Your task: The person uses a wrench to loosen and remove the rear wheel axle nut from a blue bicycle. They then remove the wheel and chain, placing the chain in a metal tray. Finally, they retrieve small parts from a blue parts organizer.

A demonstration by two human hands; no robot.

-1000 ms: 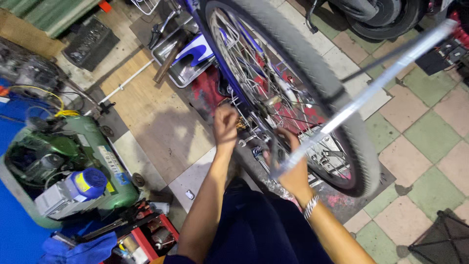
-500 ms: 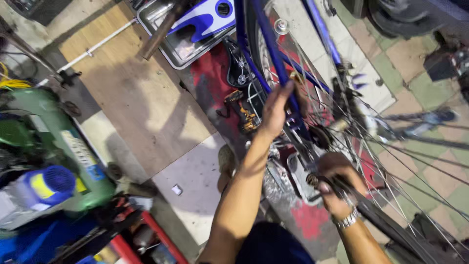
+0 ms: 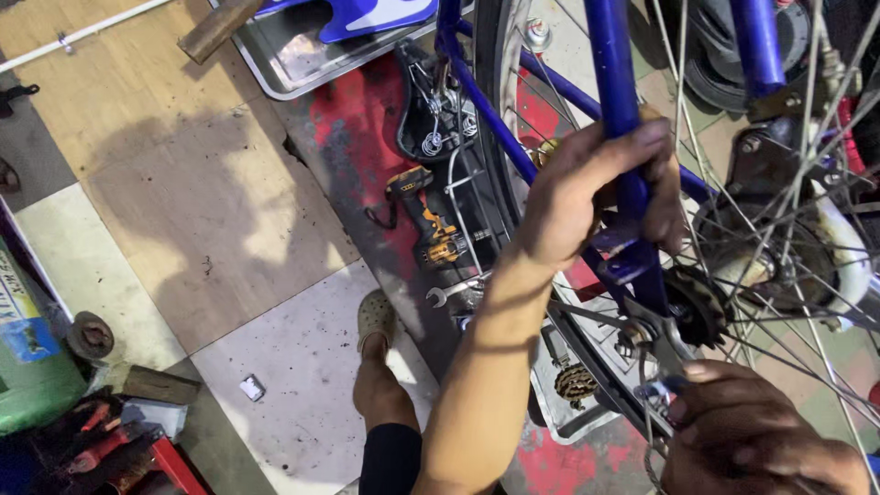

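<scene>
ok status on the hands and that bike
Left hand gripping blue frame tube. Right hand at rear axle, below sprocket. Spokes crowd it.

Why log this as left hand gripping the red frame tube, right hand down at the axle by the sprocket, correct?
Not quite: the head view shows the frame tube is blue, not red. The left hand does grip it, and the right hand is down at the axle by the sprocket.

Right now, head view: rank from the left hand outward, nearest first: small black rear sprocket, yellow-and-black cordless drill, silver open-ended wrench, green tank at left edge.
From the left hand, which grips the blue frame tube:
1. Small black rear sprocket, just below right of it.
2. Silver open-ended wrench and yellow-and-black cordless drill, floor to its left: too close to call.
3. Green tank, far left edge.
</scene>
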